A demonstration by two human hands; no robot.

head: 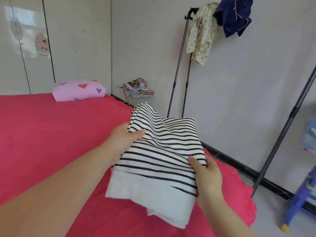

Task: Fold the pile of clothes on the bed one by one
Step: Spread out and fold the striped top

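Observation:
A white garment with black stripes (162,151), folded into a rough rectangle with a plain white band at its near end, is held above the right side of the red bed (51,142). My left hand (124,135) grips its far left edge, thumb on top. My right hand (206,177) pinches its right edge, thumb on the striped face. The far corner of the garment lifts up loosely. No pile of other clothes shows on the bed in this view.
A pink pillow with hearts (78,90) lies at the head of the bed. A small folding table with clutter (138,91) stands by the wall. A clothes rack (186,65) holds a floral garment (201,35) and a navy one (234,16). A blue stool (301,199) stands at right.

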